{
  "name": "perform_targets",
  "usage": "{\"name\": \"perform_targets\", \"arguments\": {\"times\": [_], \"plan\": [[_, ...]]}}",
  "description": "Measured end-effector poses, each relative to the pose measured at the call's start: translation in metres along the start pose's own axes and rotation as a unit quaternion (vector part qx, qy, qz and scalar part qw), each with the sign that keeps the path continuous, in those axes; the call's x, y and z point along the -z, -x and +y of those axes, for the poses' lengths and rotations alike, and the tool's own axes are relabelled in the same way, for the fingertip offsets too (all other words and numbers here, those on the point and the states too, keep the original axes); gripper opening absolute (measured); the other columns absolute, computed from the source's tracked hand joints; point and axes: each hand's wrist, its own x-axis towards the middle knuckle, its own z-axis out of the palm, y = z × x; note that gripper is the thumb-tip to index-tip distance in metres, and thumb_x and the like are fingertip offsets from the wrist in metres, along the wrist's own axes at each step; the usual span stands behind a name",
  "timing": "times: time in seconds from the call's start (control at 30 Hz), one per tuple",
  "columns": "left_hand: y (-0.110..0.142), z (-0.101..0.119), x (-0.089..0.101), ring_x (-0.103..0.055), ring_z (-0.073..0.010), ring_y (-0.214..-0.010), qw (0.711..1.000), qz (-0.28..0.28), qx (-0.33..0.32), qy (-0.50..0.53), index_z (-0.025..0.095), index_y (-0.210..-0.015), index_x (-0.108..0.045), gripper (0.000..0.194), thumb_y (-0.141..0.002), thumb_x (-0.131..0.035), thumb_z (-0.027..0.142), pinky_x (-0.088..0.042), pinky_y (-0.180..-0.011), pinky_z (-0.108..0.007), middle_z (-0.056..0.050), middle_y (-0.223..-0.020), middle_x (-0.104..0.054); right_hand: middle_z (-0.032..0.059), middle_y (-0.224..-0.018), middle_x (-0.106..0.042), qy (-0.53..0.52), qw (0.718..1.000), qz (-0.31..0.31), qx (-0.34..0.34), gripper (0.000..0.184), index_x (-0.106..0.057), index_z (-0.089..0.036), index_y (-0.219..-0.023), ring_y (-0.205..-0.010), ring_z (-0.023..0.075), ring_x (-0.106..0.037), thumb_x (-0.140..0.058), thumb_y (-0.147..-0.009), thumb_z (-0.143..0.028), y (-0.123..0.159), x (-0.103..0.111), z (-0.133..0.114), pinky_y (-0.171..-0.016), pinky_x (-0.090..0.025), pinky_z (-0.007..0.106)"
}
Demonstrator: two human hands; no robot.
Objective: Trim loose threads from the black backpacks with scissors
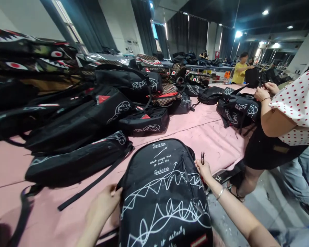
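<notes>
Left hand [106,202]: fingers bent, thumb side pinched on the left edge of a black fabric backpack with white scribbled lines and lettering [149,192]; far fingertips hidden. Right hand [204,170]: curled round a small dark two-pronged metal tool, probably snips [202,158], tips up, at the backpack's upper right edge; can't tell if it also grips the fabric. Backpack sits between the hands, front panel toward the wearer, bottom out of frame. Step in hand, my read: steadying and checking the backpack, tool ready. Next move calls for a firm left hold and, if anything gets trimmed, tips turned down onto that spot without nicking the fabric. Pose: both forearms reach in from the near side, left one angled inward and up, right one low from the right, silver bracelet [220,193] on the wrist. Beyond the hands: pink-covered table [187,135]; left of the left hand, a long black bag with white scribbles [78,166]; past the right hand, a co-worker in a red-dotted white top [298,99] handles another scribbled black bag [240,109].
</notes>
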Motion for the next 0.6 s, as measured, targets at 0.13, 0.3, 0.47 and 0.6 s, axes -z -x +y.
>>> {"name": "perform_targets", "arguments": {"times": [0.13, 0.3, 0.47, 0.6], "plan": [[-0.003, 0.061, -0.004, -0.065, -0.0253, -0.083, 0.996, -0.03, -0.082, 0.015, 0.015, -0.095, -0.061, 0.033, -0.081, -0.039, 0.035, -0.051, -0.065, -0.034, -0.014, -0.096, -0.067, 0.008, -0.08, -0.067, -0.011, 0.997, 0.07, -0.003, 0.051, -0.062, -0.012, -0.095, -0.06, 0.0151, -0.057, -0.036, -0.081, -0.054, 0.015, 0.012, 0.019, -0.054, -0.044, 0.025], [-0.004, 0.176, -0.023, -0.06, -0.0165, -0.094, 0.915, -0.203, -0.34, 0.08, 0.021, -0.104, -0.059, 0.03, -0.086, -0.035, 0.025, -0.046, -0.082, -0.029, -0.005, -0.103, -0.066, 0.0085, -0.084, -0.067, 0.006, 0.999, 0.048, -0.01, 0.041, -0.065, -0.014, -0.083, -0.073, 0.0199, -0.06, -0.046, -0.077, -0.05, 0.019, 0.026, 0.036, -0.064, -0.046, 0.028], [0.001, 0.242, -0.054, -0.055, -0.0269, -0.096, 0.89, -0.245, -0.384, 0.024, 0.014, -0.094, -0.061, 0.024, -0.082, -0.041, 0.016, -0.039, -0.081, -0.041, -0.017, -0.092, -0.066, 0.0035, -0.071, -0.065, 0.033, 0.999, -0.001, 0.003, 0.032, -0.065, -0.016, -0.075, -0.071, 0.0198, -0.058, -0.05, -0.076, -0.044, 0.016, 0.03, 0.043, -0.069, -0.045, 0.029], [0.008, 0.256, -0.07, -0.058, -0.0263, -0.087, 0.884, -0.286, -0.37, -0.022, 0.01, -0.097, -0.059, 0.022, -0.082, -0.049, 0.021, -0.037, -0.084, -0.048, -0.014, -0.08, -0.066, 0.0013, -0.071, -0.064, 0.044, 0.999, -0.009, 0.013, 0.028, -0.062, -0.018, -0.073, -0.072, 0.0194, -0.056, -0.051, -0.075, -0.042, 0.016, 0.022, 0.047, -0.071, -0.044, 0.029]]}}
